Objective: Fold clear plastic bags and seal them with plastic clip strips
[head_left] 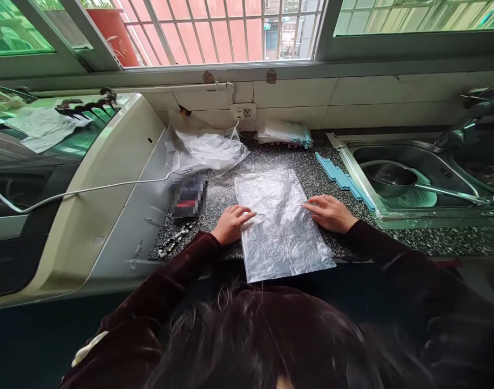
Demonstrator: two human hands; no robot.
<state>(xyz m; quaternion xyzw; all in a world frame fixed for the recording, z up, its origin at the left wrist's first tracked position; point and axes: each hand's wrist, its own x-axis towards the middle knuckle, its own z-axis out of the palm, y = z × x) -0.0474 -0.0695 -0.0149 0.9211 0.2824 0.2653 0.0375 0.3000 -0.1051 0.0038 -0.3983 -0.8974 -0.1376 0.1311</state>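
Observation:
A crinkled, translucent plastic bag lies flat on the speckled counter, its near edge hanging slightly over the front. My left hand rests at the bag's left edge, fingers stretched onto the film. On the opposite side, my right hand touches the right edge with its fingers extended. Neither hand is closed around anything that I can see. Several long teal plastic strips lie beyond my right hand. Behind the bag is a stack of clear plastic bags with teal and pink edging.
A loose heap of clear plastic sits at the back left, near a wall socket. A blurred-out dark phone-like object lies left of the bag. A white cable crosses toward the washing machine. At right, the sink holds a pan.

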